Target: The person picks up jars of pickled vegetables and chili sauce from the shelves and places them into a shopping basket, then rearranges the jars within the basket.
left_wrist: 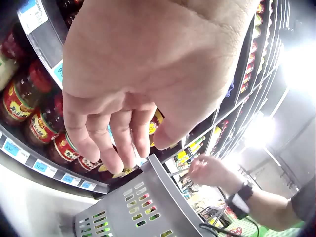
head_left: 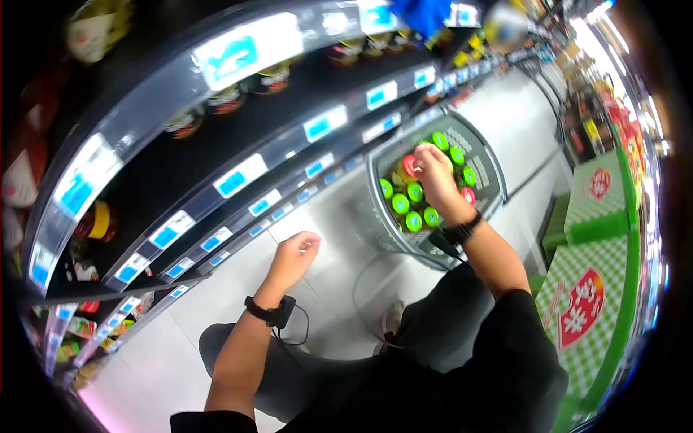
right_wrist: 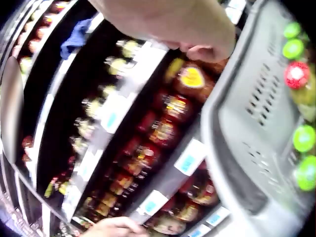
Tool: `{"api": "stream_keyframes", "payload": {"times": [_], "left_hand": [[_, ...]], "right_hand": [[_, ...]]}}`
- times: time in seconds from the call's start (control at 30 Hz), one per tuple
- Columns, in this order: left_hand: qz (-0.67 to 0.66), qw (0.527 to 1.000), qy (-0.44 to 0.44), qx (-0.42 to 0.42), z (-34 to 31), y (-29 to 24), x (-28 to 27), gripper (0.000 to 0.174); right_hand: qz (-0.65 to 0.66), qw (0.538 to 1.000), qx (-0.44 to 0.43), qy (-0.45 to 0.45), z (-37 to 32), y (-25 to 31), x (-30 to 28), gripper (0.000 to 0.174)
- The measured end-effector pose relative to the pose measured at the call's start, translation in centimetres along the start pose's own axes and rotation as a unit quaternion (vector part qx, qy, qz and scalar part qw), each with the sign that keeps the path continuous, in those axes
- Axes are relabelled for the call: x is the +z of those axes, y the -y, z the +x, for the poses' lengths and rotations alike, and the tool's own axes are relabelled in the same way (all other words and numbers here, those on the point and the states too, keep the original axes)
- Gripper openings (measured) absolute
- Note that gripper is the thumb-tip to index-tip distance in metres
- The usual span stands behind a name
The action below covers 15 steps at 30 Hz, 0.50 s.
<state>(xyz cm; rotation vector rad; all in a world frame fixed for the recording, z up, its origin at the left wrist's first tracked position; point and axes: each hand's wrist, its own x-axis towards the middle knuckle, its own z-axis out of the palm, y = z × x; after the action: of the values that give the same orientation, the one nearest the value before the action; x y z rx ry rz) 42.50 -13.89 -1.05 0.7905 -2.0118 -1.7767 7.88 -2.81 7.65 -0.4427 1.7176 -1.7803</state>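
My right hand [head_left: 435, 180] is over the grey shopping basket [head_left: 493, 155], its fingers loosely bent and no item visible in them. Inside the basket stand several jars with green lids [head_left: 401, 204] and a few with red lids [head_left: 468, 196]. To the left of the basket, my left hand [head_left: 296, 254] hangs over the floor beside the shelf, also loosely curled around nothing. In the left wrist view its fingers [left_wrist: 111, 160] droop in front of shelved jars with red labels [left_wrist: 42, 126]. The right wrist view is blurred, with the right hand [right_wrist: 182, 24] at the top.
A long dark shelf unit with price tags [head_left: 238, 175] runs along the left, stocked with jars. Green checkered display boxes [head_left: 581, 307] stand at the right. Pale tiled floor [head_left: 339, 249] lies between. Thin cables run from both wrist straps [head_left: 271, 312].
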Motion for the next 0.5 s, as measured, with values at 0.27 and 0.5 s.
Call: {"api": "stream_keyframes", "payload": {"times": [0.27,0.5], "left_hand": [[0.037,0.999,-0.015,0.019,0.7,-0.4,-0.3,0.021],[0.025,1.0,-0.01,0.013,-0.8,-2.7,-2.2,0.023]], "right_hand": [[-0.281,0.792,-0.426,0.335,-8.8,25.9,23.1,0.027],[-0.361,0.775,-0.315,0.412,-7.4,33.0,39.9,0.074]]}}
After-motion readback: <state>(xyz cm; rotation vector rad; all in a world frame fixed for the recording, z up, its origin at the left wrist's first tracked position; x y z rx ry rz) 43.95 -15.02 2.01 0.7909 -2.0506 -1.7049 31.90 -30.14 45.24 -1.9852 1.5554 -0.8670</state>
